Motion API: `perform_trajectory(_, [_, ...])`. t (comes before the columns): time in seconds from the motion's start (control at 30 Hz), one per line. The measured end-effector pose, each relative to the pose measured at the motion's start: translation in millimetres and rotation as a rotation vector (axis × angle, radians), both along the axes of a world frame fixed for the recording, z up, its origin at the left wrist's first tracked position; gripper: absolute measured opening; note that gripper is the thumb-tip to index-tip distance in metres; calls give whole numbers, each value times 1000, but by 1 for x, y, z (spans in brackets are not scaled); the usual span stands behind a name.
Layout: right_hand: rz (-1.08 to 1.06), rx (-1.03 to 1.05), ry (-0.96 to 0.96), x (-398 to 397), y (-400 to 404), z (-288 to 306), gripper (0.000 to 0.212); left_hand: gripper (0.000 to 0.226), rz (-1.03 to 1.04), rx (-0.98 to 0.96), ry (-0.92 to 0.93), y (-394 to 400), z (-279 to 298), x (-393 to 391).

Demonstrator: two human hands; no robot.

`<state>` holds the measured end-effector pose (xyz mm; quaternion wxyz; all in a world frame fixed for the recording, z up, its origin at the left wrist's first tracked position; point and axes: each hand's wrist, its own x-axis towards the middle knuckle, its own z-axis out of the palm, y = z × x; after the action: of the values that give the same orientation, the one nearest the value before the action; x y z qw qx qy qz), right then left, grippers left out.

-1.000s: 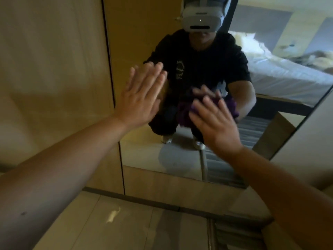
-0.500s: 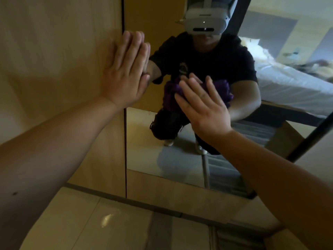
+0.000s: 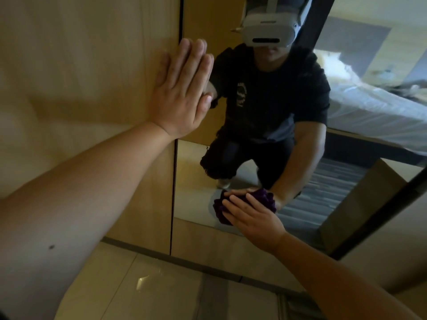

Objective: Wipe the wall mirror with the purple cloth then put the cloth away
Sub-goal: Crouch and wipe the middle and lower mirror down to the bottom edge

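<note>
The wall mirror (image 3: 191, 181) fills the middle and right of the view, set in a wooden wall. My right hand (image 3: 254, 218) presses the bunched purple cloth (image 3: 219, 210) flat against the glass near the mirror's bottom edge. Only the cloth's edges show around my fingers. My left hand (image 3: 182, 93) lies flat, fingers together, across the mirror's left edge, partly on the wood panel. It holds nothing.
The wood panel (image 3: 80, 77) covers the left. Pale floor tiles (image 3: 150, 285) lie below the wall. The mirror reflects a crouching person in a black shirt with a white headset, a bed with white sheets and a cardboard box. A dark frame (image 3: 381, 215) bounds the mirror at the right.
My right hand has slid the cloth down the glass from chest height to near the mirror's bottom edge. My left hand has shifted left onto the mirror's edge and stays flat.
</note>
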<state>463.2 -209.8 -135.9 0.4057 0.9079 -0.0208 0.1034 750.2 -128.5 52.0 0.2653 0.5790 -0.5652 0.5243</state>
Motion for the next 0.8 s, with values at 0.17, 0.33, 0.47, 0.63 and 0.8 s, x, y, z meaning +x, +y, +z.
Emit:
perform_trajectory(0.17, [145,127,-281,9,9,63,55,61,9,66,18,12,5,-5])
perform_trajectory(0.33, [284,167,-602,37,22,173,37,59,30,68,101,39,1,11])
perform_trajectory(0.47, [296,76,-701,75,29,221,38,62,175,-19,271,52,-12,41])
perform_trajectory(0.63, [199,14,-679,117,27,214,41,63,174,-92,242,44,-28,60])
perform_trajectory(0.8, [203,23,-619,130,29,153,41,65,147,-140,185,33,-32,76])
